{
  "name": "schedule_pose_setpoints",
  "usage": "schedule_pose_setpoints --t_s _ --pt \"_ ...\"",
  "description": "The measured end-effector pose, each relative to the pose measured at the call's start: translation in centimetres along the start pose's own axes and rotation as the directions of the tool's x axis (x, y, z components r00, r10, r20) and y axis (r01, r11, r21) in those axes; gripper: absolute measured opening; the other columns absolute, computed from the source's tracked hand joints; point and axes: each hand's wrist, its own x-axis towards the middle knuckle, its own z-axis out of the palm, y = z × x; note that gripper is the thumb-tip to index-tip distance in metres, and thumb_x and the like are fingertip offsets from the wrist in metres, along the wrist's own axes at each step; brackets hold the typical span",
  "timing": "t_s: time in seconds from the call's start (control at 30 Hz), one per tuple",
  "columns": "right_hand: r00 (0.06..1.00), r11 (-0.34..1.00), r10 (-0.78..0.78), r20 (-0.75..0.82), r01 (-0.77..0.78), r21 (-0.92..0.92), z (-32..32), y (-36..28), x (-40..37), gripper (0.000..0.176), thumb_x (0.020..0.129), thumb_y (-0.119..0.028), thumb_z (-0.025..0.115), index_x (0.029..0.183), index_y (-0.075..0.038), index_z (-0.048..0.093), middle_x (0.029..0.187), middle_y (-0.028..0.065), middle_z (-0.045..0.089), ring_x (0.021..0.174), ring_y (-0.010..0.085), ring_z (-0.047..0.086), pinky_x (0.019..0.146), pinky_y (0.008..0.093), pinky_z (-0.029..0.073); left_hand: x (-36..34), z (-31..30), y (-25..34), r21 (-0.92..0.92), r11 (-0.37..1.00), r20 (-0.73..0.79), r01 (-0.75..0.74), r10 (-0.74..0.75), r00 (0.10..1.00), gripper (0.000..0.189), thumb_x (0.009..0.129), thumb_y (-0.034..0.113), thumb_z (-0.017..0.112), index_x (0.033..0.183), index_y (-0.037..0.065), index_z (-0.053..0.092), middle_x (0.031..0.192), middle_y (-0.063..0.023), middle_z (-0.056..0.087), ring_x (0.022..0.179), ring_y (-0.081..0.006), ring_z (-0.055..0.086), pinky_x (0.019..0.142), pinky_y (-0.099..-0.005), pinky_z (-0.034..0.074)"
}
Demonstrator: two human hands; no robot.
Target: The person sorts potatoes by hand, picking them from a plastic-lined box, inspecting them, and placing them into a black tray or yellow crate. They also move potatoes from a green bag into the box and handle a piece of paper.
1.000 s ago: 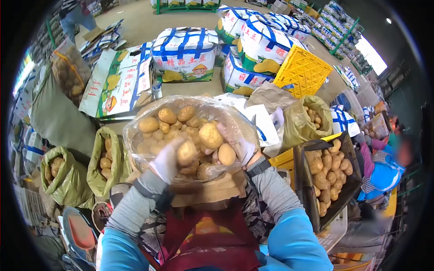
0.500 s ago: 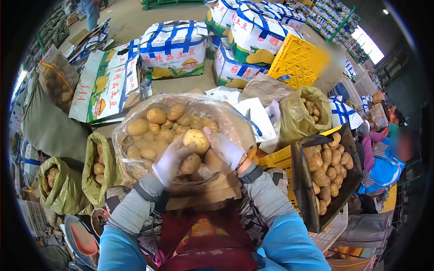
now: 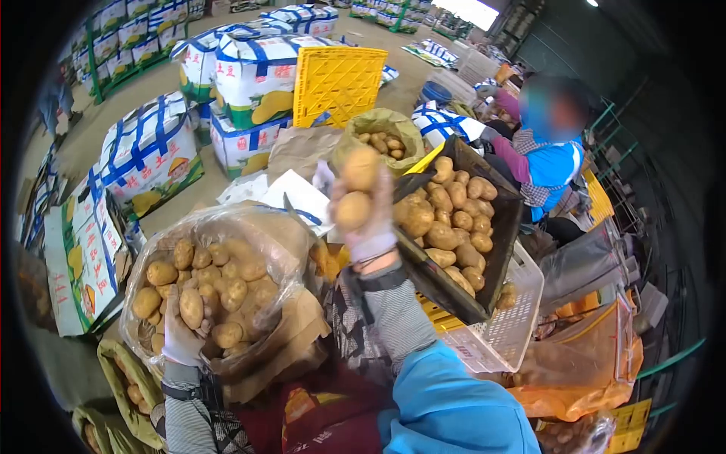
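My right hand (image 3: 375, 223), in a light glove, is raised to the right of the plastic-lined bag (image 3: 296, 253). It grips two potatoes, an upper potato (image 3: 360, 168) blurred by motion and a lower potato (image 3: 353, 210). Inside the bag's left side, my left hand (image 3: 181, 337) has its fingers around another potato (image 3: 191, 308). Several loose potatoes (image 3: 233, 293) lie about that hand. Close to my right hand stands a dark, tilted bin (image 3: 495, 291) filled with potatoes (image 3: 463, 219).
Behind the bin is a green sack (image 3: 408, 135) of potatoes. A yellow crate (image 3: 339, 85) leans against white cartons (image 3: 253, 72). Beneath the bin sits a white basket (image 3: 522, 303). A person in a blue vest (image 3: 556, 166) sits at the right. Green sacks (image 3: 121, 371) stand at lower left.
The view has swung right. My right hand has left the bag and moved toward the bin, holding two potatoes. My left hand stays in the bag, now around a different potato.
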Motion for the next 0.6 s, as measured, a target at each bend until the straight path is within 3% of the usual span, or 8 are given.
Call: schedule_pose_setpoints --t_s 0.1,0.3,0.33,0.37,0.43,0.47,0.53,0.6 --pt "0.892 0.886 -0.253 -0.375 0.369 0.280 -4.6 -7.2 0.1 0.053 0.087 -0.051 0.067 0.108 -0.003 0.058 0.098 0.0126 0.064 0.094 0.0255 0.063 0.083 0.0380 0.057 -0.2 0.0 -0.2 0.003 1.000 0.018 0.022 -0.022 1.000 0.046 0.100 0.051 0.044 0.124 0.015 0.059 0.084 -0.0033 0.065 0.064 -0.0147 0.062 0.048 -0.0221 0.049" --pt "0.969 0.945 -0.014 -0.248 0.094 0.312 -5.8 -8.6 -2.5 0.040 0.097 -0.036 0.059 0.120 -0.004 0.054 0.113 0.0154 0.059 0.109 0.0316 0.057 0.092 0.0469 0.053 0.4 -0.6 -0.5 0.008 0.997 0.003 0.074 -0.074 0.997 0.045 0.098 0.054 0.048 0.121 0.017 0.061 0.089 -0.0044 0.067 0.069 -0.0167 0.064 0.048 -0.0224 0.049" --pt "0.942 0.949 -0.273 -0.197 0.229 -0.217 -5.9 -7.7 -2.9 0.038 0.097 -0.034 0.059 0.120 -0.005 0.055 0.113 0.0154 0.058 0.108 0.0313 0.057 0.091 0.0466 0.053 0.5 -0.8 -0.5 -0.012 0.996 0.018 0.090 -0.090 0.996 0.045 0.098 0.054 0.048 0.121 0.017 0.061 0.090 -0.0047 0.067 0.071 -0.0177 0.064 0.049 -0.0232 0.049" --pt "0.888 0.663 -0.460 -0.015 0.332 -0.671 -5.8 -6.9 -3.1 0.036 0.096 -0.032 0.060 0.120 -0.006 0.055 0.114 0.0155 0.058 0.108 0.0310 0.058 0.091 0.0464 0.053 0.7 -1.0 -0.5 -0.036 0.994 0.032 0.102 -0.101 0.994 0.045 0.098 0.053 0.049 0.121 0.017 0.061 0.091 -0.0049 0.068 0.073 -0.0187 0.065 0.050 -0.0241 0.050" --pt "0.929 0.702 -0.368 0.036 0.303 -0.645 -5.5 -5.4 -2.7 0.029 0.095 -0.029 0.062 0.114 -0.008 0.058 0.114 0.0133 0.061 0.108 0.0303 0.059 0.086 0.0433 0.055 2.2 -3.5 -1.0 -0.092 0.994 0.119 0.067 -0.055 0.991 0.043 0.097 0.051 0.050 0.121 0.018 0.061 0.101 -0.0050 0.068 0.091 -0.0232 0.066 0.064 -0.0290 0.055" --pt "0.994 0.984 -0.082 -0.071 0.069 -0.163 -5.6 -4.9 -2.5 0.024 0.095 -0.029 0.064 0.108 -0.009 0.061 0.114 0.0111 0.064 0.108 0.0301 0.060 0.081 0.0405 0.057 1.0 -2.3 -0.9 -0.152 0.988 0.171 0.020 0.007 0.985 0.041 0.098 0.046 0.052 0.126 0.017 0.059 0.117 -0.0076 0.064 0.108 -0.0257 0.061 0.082 -0.0319 0.053" --pt "0.968 0.959 0.221 -0.115 -0.237 -0.153 -2.1 -2.5 -3.9 0.025 0.098 -0.034 0.059 0.105 -0.010 0.061 0.112 0.0104 0.064 0.102 0.0272 0.063 0.072 0.0362 0.058 1.4 -3.0 -1.3 -0.182 0.978 0.234 -0.099 0.141 0.962 0.037 0.099 0.035 0.053 0.130 0.015 0.057 0.129 -0.0005 0.061 0.120 -0.0198 0.057 0.101 -0.0414 0.046" --pt "0.949 0.772 0.306 0.072 -0.203 -0.602 -1.0 0.8 -3.9 0.033 0.100 -0.042 0.054 0.105 -0.010 0.060 0.107 0.0123 0.066 0.097 0.0253 0.066 0.063 0.0306 0.057 0.6 -1.3 -1.0 0.035 0.938 0.290 -0.345 0.320 0.902 0.041 0.099 0.027 0.052 0.136 0.009 0.051 0.131 -0.0055 0.059 0.124 -0.0215 0.055 0.104 -0.0423 0.045"
